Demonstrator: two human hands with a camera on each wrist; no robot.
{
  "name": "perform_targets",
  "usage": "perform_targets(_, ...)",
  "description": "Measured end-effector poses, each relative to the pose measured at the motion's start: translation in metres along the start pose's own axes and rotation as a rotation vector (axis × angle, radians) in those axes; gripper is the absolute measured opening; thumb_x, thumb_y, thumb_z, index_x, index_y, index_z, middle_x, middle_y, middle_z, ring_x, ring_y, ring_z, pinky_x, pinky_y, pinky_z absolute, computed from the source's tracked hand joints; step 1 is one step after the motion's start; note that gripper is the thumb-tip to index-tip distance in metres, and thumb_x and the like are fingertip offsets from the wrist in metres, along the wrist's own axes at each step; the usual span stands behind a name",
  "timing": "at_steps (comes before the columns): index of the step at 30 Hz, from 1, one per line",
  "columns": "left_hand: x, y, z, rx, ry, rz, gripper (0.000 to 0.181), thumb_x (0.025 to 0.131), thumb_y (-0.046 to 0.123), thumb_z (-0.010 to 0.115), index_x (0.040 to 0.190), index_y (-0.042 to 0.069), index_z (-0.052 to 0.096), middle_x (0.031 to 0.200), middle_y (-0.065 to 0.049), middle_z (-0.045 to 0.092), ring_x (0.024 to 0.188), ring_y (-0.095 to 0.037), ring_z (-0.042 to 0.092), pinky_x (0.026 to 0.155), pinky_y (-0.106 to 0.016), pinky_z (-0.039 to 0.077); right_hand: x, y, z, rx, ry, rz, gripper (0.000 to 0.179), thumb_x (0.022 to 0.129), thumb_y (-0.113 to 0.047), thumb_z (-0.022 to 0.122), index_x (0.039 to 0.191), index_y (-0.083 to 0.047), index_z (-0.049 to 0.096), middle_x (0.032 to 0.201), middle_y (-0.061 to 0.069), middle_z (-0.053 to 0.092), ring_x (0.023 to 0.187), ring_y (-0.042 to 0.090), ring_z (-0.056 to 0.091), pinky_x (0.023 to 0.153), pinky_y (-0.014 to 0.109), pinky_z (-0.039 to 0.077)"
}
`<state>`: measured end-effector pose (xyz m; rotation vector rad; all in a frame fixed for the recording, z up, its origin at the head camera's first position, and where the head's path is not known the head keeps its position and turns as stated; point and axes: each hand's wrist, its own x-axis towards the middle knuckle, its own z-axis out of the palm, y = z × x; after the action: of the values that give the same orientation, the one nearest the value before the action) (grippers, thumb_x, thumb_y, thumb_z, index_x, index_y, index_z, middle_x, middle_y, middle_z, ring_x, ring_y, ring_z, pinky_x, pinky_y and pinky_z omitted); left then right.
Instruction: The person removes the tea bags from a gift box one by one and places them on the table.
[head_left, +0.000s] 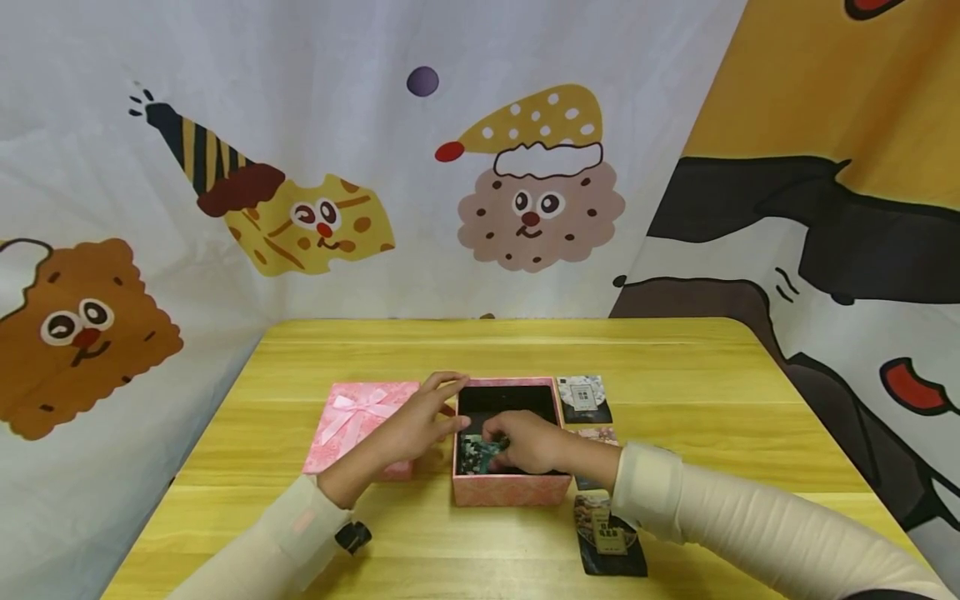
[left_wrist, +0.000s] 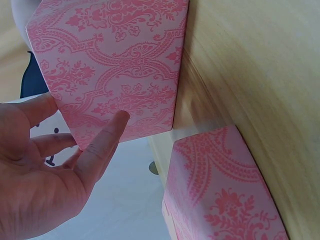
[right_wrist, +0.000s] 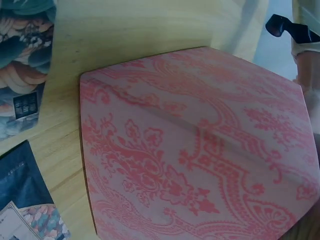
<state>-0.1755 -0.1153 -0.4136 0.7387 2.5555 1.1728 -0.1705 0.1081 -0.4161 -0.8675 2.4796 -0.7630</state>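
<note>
An open pink gift box (head_left: 512, 492) with a dark inside stands mid-table. My right hand (head_left: 528, 440) reaches into it, and its bent fingers pinch a green patterned packet (head_left: 474, 452) lying low in the box. Fairly straight fingers of my left hand (head_left: 420, 425) rest at the box's left side. In the left wrist view, fingers of that left hand (left_wrist: 60, 170) lie against the pink floral wall (left_wrist: 120, 65) and at its rim. The right wrist view shows the box's outer wall (right_wrist: 190, 150), with the right hand hidden from it.
Left of the box lies a pink lid (head_left: 352, 421) with a ribbon bow. Several packets line its right side: a black-and-white packet (head_left: 583, 400) at the back, a partly covered pinkish packet (head_left: 597, 434), and a dark packet (head_left: 609, 537) with a tan label nearest.
</note>
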Motion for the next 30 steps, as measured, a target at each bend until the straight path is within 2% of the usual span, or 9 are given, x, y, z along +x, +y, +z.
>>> perform_targets(5, -0.0004, -0.0001, -0.0012, 0.008, 0.002, 0.018, 0.063, 0.103, 0.015, 0.065, 0.157, -0.004, 0.038, 0.157, -0.019, 0.035, 0.111, -0.034, 0.066, 0.078, -0.027, 0.057, 0.0011, 0.0001, -0.0005, 0.109, -0.03, 0.047, 0.021, 0.092, -0.016, 0.079, 0.11, -0.01, 0.068, 0.108, 0.003, 0.067, 0.094, 0.019, 0.057, 0.085, 0.045, 0.05)
perform_targets(10, -0.0006, -0.0014, -0.0013, 0.012, 0.001, 0.021, 0.063, 0.103, 0.014, 0.065, 0.157, -0.004, 0.037, 0.157, -0.019, 0.035, 0.11, -0.033, 0.067, 0.078, -0.026, 0.056, -0.0007, -0.0014, 0.0012, 0.209, -0.081, 0.092, 0.039, 0.088, 0.006, 0.074, 0.122, -0.011, 0.064, 0.116, 0.007, 0.062, 0.088, 0.021, 0.054, 0.076, 0.041, 0.047)
perform_targets(12, -0.0005, -0.0015, -0.001, 0.012, 0.002, 0.017, 0.063, 0.103, 0.014, 0.065, 0.157, -0.003, 0.037, 0.157, -0.018, 0.036, 0.11, -0.032, 0.067, 0.078, -0.026, 0.056, -0.0014, -0.0015, 0.0014, 0.23, -0.089, 0.093, 0.046, 0.084, 0.014, 0.07, 0.121, -0.012, 0.063, 0.112, 0.007, 0.06, 0.086, 0.022, 0.051, 0.072, 0.038, 0.044)
perform_targets(14, -0.0003, -0.0019, -0.0007, 0.015, 0.005, 0.022, 0.063, 0.103, 0.014, 0.065, 0.157, -0.003, 0.038, 0.157, -0.019, 0.036, 0.109, -0.032, 0.067, 0.078, -0.027, 0.057, -0.0015, -0.0008, 0.0015, 0.237, -0.068, 0.082, 0.048, 0.082, 0.015, 0.071, 0.119, -0.014, 0.062, 0.112, 0.007, 0.06, 0.091, 0.023, 0.052, 0.075, 0.039, 0.045)
perform_targets(18, 0.0002, -0.0024, -0.0006, 0.015, 0.003, 0.017, 0.064, 0.102, 0.015, 0.066, 0.157, -0.002, 0.037, 0.158, -0.017, 0.035, 0.11, -0.032, 0.067, 0.08, -0.028, 0.057, -0.0014, -0.0004, 0.0013, 0.256, 0.012, 0.075, 0.044, 0.08, 0.007, 0.08, 0.115, -0.014, 0.061, 0.126, 0.011, 0.063, 0.094, 0.023, 0.059, 0.089, 0.049, 0.049)
perform_targets(21, 0.0004, -0.0024, -0.0008, 0.01, 0.0, 0.009, 0.065, 0.102, 0.014, 0.066, 0.158, -0.001, 0.036, 0.159, -0.016, 0.034, 0.111, -0.031, 0.066, 0.08, -0.028, 0.057, -0.0009, -0.0001, 0.0018, 0.283, 0.046, 0.088, 0.042, 0.084, -0.001, 0.083, 0.118, -0.016, 0.061, 0.138, 0.015, 0.06, 0.097, 0.024, 0.065, 0.096, 0.056, 0.05)
perform_targets(22, 0.0004, -0.0025, -0.0008, 0.011, -0.001, 0.011, 0.065, 0.103, 0.014, 0.065, 0.158, -0.002, 0.036, 0.159, -0.016, 0.034, 0.112, -0.031, 0.066, 0.08, -0.028, 0.057, -0.0011, 0.0001, 0.002, 0.291, 0.057, 0.09, 0.041, 0.086, -0.004, 0.083, 0.119, -0.017, 0.061, 0.139, 0.015, 0.06, 0.097, 0.026, 0.066, 0.096, 0.058, 0.05)
perform_targets(26, 0.0006, -0.0026, -0.0004, 0.01, -0.003, 0.02, 0.064, 0.103, 0.014, 0.065, 0.158, -0.003, 0.036, 0.159, -0.017, 0.034, 0.111, -0.032, 0.066, 0.081, -0.028, 0.058, -0.0016, 0.0007, 0.0029, 0.279, 0.101, 0.093, 0.038, 0.09, -0.012, 0.081, 0.123, -0.022, 0.064, 0.137, 0.012, 0.063, 0.116, 0.032, 0.064, 0.098, 0.059, 0.05)
perform_targets(30, 0.0001, -0.0031, -0.0002, 0.02, 0.005, 0.033, 0.064, 0.102, 0.012, 0.066, 0.157, -0.004, 0.037, 0.158, -0.018, 0.035, 0.11, -0.031, 0.067, 0.08, -0.027, 0.057, -0.0027, -0.0007, 0.0026, 0.28, 0.122, 0.098, 0.038, 0.093, -0.015, 0.078, 0.128, -0.025, 0.065, 0.132, 0.009, 0.066, 0.116, 0.03, 0.064, 0.094, 0.056, 0.052)
